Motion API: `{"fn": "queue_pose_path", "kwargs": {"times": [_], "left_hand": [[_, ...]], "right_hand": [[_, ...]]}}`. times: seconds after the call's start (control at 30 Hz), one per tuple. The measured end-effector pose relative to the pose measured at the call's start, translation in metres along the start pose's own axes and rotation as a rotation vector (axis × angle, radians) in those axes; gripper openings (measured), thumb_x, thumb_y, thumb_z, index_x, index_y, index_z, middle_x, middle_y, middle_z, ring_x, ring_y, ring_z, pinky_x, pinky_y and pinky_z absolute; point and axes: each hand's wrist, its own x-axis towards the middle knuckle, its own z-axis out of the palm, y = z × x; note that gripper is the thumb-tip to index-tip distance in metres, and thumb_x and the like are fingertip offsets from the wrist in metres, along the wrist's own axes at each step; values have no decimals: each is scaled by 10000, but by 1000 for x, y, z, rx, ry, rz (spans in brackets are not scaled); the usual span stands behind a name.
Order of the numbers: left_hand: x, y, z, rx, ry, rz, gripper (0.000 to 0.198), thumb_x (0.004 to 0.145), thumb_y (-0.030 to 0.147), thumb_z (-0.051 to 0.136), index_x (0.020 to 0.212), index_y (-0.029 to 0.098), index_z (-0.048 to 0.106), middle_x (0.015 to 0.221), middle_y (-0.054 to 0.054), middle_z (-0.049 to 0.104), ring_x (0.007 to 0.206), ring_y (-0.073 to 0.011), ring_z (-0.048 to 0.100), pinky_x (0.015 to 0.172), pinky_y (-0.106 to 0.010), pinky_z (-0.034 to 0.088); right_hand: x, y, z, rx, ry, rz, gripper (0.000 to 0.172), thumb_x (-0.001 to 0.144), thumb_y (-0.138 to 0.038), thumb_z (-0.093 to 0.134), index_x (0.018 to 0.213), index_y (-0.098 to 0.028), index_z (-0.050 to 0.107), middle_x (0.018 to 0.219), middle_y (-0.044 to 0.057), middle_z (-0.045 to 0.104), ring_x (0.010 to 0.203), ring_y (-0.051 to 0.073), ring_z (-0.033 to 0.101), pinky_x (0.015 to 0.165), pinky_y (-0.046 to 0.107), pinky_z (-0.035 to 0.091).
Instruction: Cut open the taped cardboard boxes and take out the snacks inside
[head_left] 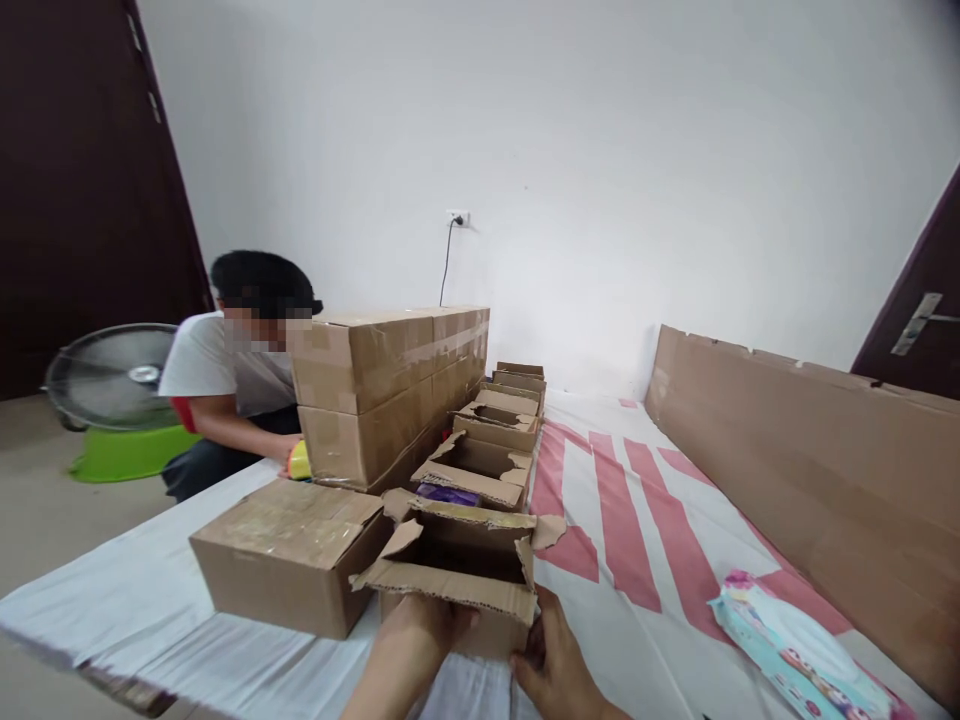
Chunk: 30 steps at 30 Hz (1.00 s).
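Note:
An open cardboard box (pixel 495 638) with torn, raised flaps stands right in front of me at the table's near side. My left hand (pixel 431 622) is against its near side, its fingers partly hidden under the front flap. At the right near corner, my right hand (pixel 555 655) grips the same box with bent fingers. The inside of the box is dark, and I cannot make out any contents. Just left of it sits a taped, closed cardboard box (pixel 277 565). Behind it is another open box (pixel 476 485), with something purple (pixel 448 495) in front.
Taped boxes (pixel 390 365) are stacked beyond, beside a row of open boxes. A person (pixel 247 370) crouches at the left, one hand at a yellow object (pixel 299 460). A wipes pack (pixel 802 650) lies right, before a tall cardboard sheet (pixel 810 470). A fan (pixel 112 375) stands far left.

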Motion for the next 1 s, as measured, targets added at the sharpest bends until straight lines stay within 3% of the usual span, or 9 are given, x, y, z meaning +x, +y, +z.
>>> {"fn": "queue_pose_path", "kwargs": {"times": [0.13, 0.33, 0.5, 0.73, 0.9, 1.0], "left_hand": [[11, 1, 9, 41, -38, -5, 204, 768, 314, 569, 615, 200, 641, 660, -85, 708, 656, -250, 669, 584, -312, 422], [25, -2, 24, 132, 135, 43, 129, 775, 312, 588, 803, 186, 591, 893, -102, 687, 910, -270, 621, 832, -355, 410], [32, -1, 33, 176, 175, 71, 240, 810, 372, 557, 947, 175, 576, 1008, -107, 658, 1017, -297, 569, 956, -405, 347], [43, -11, 49, 202, 86, 35, 428, 875, 405, 451, 1198, 130, 505, 1264, -160, 573, 1227, -317, 468, 1096, -470, 211], [47, -19, 61, 212, 18, -71, 502, 905, 400, 362, 1293, 91, 440, 1381, -206, 484, 1294, -310, 434, 1058, -496, 295], [43, -16, 59, 224, -3, -73, 548, 901, 419, 350, 1332, 88, 421, 1407, -205, 460, 1304, -323, 417, 1042, -521, 312]], "right_hand": [[-3, 3, 4, 6, -29, 30, 722, 744, -186, 560, 1403, -240, 270, 1178, 113, 506, 773, 201, 594, 694, 373, 544], [-5, 1, 4, -11, -51, 21, 743, 671, -43, 516, 1346, -287, 321, 1310, 108, 438, 756, 161, 592, 712, 347, 544], [-3, -12, -1, -82, -80, 31, 620, 658, -33, 516, 1240, -227, 425, 1303, 123, 438, 756, 153, 587, 764, 347, 537], [-1, -18, -6, -118, -140, 39, 486, 679, -84, 558, 1141, -208, 474, 1230, 105, 485, 733, 138, 560, 754, 327, 525], [1, -20, -8, -143, -168, 51, 420, 699, -109, 573, 1100, -215, 509, 1171, 75, 517, 783, 146, 570, 766, 312, 516], [2, -21, -5, -173, -188, 51, 380, 696, -112, 590, 1062, -205, 549, 1138, 77, 543, 896, 184, 581, 845, 343, 497]]}}
